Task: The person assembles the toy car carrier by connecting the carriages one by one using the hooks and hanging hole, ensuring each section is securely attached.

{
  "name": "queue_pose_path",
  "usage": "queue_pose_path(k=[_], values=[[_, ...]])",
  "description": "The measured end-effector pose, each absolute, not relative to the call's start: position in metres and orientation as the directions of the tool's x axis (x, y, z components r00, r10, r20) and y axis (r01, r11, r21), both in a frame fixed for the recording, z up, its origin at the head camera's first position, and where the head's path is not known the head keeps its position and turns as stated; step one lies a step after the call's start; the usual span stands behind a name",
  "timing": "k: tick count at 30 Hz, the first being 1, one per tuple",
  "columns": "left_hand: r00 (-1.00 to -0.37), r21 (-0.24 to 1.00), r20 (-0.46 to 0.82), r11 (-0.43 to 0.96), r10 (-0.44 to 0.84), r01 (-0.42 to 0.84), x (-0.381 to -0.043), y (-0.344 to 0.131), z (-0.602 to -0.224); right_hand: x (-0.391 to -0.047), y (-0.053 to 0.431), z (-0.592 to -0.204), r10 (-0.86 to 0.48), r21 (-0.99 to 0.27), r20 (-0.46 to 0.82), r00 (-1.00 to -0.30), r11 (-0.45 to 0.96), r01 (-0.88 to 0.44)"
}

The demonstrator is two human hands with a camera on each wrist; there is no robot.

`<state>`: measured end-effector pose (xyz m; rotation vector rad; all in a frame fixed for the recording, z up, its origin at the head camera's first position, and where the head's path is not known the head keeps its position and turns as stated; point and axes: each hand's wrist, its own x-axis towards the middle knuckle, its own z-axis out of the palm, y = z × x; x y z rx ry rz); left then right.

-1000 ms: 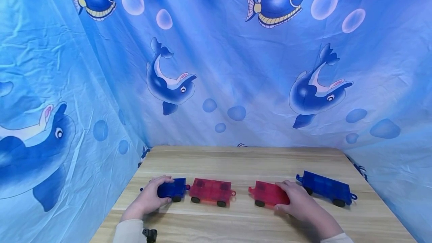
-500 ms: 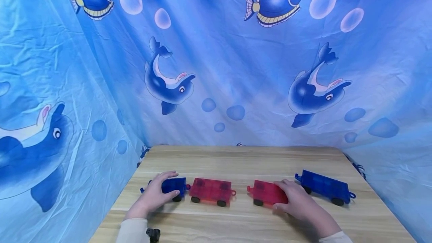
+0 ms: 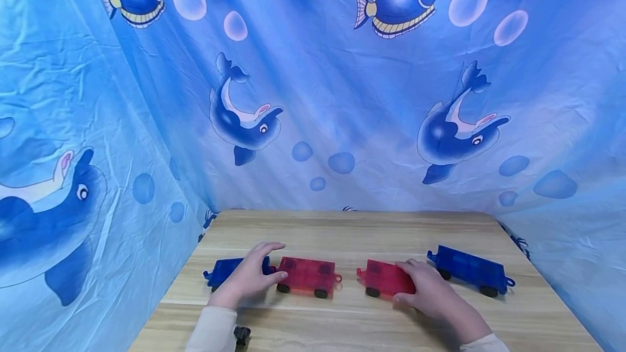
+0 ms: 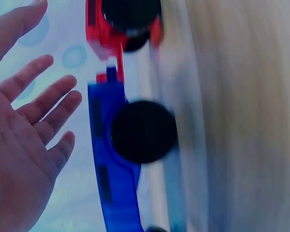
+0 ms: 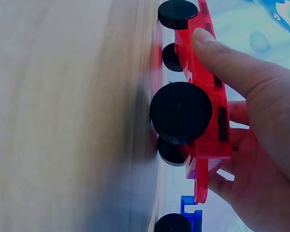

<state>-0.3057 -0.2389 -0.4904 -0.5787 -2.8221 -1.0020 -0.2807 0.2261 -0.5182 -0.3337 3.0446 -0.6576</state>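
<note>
On the left, a blue toy train car point(image 3: 226, 269) is hooked to a red toy train car point(image 3: 308, 276) by their couplings. My left hand point(image 3: 251, 275) hovers over that joint with fingers spread and nothing held; in the left wrist view the open palm stands apart from the blue car point(image 4: 111, 154). My right hand point(image 3: 430, 289) grips a second red toy train car point(image 3: 383, 277) by its right half, thumb on the near side and fingers on the far side. The hook of this car faces the ring of the left red car across a short gap.
A second blue toy train car point(image 3: 469, 270) stands angled at the right, behind the right hand. The wooden table point(image 3: 342, 232) ends at a blue sea-print cloth point(image 3: 313, 96) at the back and sides. A small black device point(image 3: 242, 334) sits by the left sleeve.
My left hand has let go of the left blue car and moved right, toward the left red car. The right-hand red car has shifted slightly left in my right hand.
</note>
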Motion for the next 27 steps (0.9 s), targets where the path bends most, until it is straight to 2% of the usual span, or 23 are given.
queue_pose_path(k=[9,27], values=[[-0.885,0.553,0.177,0.701,0.430,0.451,-0.313,-0.204,-0.484,-0.281,0.226,-0.520,-0.235,-0.406,0.079,-0.969,0.880,-0.247],[-0.838,0.496,0.139,0.695,0.528,0.520,-0.326,-0.157,-0.483,-0.278,0.223,-0.518,-0.245,-0.396,0.111,-0.963,0.878,-0.269]])
